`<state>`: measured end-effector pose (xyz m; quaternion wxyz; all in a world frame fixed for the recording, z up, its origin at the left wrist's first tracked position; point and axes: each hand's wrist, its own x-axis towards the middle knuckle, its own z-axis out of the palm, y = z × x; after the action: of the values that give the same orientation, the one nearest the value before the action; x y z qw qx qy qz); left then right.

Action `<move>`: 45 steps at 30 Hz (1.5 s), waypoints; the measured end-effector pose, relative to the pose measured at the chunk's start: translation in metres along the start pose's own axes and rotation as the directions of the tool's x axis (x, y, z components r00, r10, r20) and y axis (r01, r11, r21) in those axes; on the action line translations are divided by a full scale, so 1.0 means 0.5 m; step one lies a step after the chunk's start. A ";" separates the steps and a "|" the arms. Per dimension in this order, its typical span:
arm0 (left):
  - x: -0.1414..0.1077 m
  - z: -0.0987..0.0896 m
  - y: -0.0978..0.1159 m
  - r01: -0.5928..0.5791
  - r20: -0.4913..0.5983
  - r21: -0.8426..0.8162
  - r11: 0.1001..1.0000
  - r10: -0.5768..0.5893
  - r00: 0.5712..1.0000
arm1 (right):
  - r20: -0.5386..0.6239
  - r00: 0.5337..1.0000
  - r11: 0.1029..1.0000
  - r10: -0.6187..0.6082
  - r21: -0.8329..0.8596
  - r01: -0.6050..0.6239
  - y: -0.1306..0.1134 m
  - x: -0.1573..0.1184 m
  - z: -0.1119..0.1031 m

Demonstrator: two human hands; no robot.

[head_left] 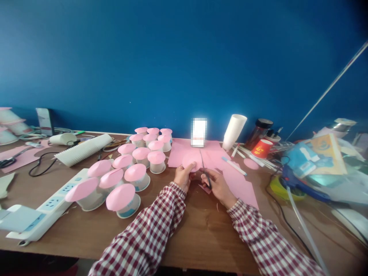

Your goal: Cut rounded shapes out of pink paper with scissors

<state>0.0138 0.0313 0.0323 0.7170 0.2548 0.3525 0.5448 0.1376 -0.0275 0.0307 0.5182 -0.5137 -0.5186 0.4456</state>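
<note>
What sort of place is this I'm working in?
Likely a small paper-craft workspace: there are upturned white paper cups topped with round pink paper discs, flat pink paper sheets, and dark-handled metal scissors in your right hand.

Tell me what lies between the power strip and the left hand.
Pink-topped cups stand between the power strip and the left hand, as the head view shows.

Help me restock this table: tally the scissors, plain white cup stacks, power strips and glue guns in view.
Scissors: 2 pairs, one in the right hand, another pair far left
White cup stacks: 2, right stack and left stack
Power strip: 1
Glue gun: 1
Total: 6
</note>
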 end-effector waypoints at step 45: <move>0.005 -0.002 -0.006 0.004 0.016 0.022 1.000 -0.004 1.000 | 0.014 1.000 0.999 0.022 0.037 -0.023 0.027 0.006 -0.007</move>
<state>0.0150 0.0329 0.0290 0.7181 0.2662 0.3532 0.5374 0.1421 -0.0239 0.0180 0.5192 -0.5066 -0.5078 0.4646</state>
